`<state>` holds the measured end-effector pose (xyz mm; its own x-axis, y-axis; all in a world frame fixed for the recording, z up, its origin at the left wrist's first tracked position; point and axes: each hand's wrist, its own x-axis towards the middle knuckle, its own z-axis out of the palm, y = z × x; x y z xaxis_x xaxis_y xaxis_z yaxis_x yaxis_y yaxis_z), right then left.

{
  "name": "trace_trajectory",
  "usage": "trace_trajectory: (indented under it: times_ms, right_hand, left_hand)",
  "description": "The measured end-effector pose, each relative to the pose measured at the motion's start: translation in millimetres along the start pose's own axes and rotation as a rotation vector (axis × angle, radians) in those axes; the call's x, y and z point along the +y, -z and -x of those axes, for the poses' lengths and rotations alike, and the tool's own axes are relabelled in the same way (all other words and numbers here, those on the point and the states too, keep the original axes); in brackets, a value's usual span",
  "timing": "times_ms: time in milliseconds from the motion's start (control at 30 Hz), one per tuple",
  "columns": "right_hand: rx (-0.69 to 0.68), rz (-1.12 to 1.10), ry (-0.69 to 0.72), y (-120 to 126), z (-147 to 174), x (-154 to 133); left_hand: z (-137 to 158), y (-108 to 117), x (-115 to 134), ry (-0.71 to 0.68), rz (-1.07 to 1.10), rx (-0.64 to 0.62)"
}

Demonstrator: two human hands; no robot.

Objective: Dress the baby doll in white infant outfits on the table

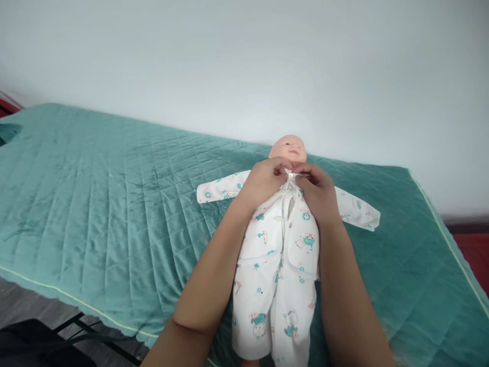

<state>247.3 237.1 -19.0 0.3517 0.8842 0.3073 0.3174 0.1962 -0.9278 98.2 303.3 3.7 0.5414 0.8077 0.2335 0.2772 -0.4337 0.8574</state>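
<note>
A baby doll (289,147) lies on its back with its head toward the wall. It wears a white printed jacket (263,234) and matching trousers (250,311). Both sleeves stretch out sideways. At the collar, my left hand (267,178) pinches one edge of the jacket front between thumb and fingers. Opposite it, my right hand (317,186) pinches the other edge, close to a small pale button (291,176). Below the collar the jacket front hangs slightly apart, with more fasteners along its edges. My fingers partly hide the doll's neck.
A green quilted cover (114,204) spreads over the bed under the doll. Behind it rises a plain pale wall (229,61). A black object (34,344) and a dark metal frame (95,331) are at the lower left. Something red (471,255) shows at the right edge.
</note>
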Motion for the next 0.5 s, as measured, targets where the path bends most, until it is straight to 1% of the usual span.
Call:
trace_trajectory:
  times_ms: [133, 267, 367, 500]
  right_hand:
    - [0.016, 0.0, 0.038, -2.1, -0.4, 0.0]
    - [0.059, -0.001, 0.031, -1.5, -0.3, 0.8]
    - [0.108, 0.024, 0.023, -1.1, 0.6, 1.2]
    - [0.135, 0.053, 0.029, -1.6, 1.9, 0.3]
  left_hand:
    - [0.6, 0.8, 2.7, 0.031, 0.008, 0.004]
    - [1.2, 1.4, 3.6, 0.051, 0.014, 0.003]
    - [2.0, 2.4, 4.0, 0.031, -0.008, 0.004]
    - [2.8, 4.4, 5.5, -0.016, -0.06, -0.026]
